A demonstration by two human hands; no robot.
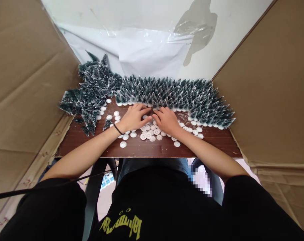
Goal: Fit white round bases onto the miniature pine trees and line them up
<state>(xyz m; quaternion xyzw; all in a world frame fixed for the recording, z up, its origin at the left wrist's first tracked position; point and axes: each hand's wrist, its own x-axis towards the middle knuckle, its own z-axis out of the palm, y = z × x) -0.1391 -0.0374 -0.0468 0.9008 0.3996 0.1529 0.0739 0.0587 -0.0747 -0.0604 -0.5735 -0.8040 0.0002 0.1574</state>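
Note:
My left hand (135,117) reaches in at the front edge of the upright rows of small bottle-brush Christmas trees (164,92), green with frosted tips. Its thumb and fingers are stretched apart, and nothing shows between them. Facing it, my right hand (166,119) is at the same edge, thumb and fingers apart, with no held thing visible. The fingertips of both hands come close together without plainly meeting. Loose round white bases (152,132) lie scattered below and between the hands. The standing trees have similar white bases along their front edge.
A tangled heap of loose trees (91,83) lies at the left of the brown table (144,150). One small tree (107,124) lies near my left wrist. Cardboard walls (274,83) flank the table, and a white panel (146,20) closes the back. A black cable (41,190) crosses my left arm.

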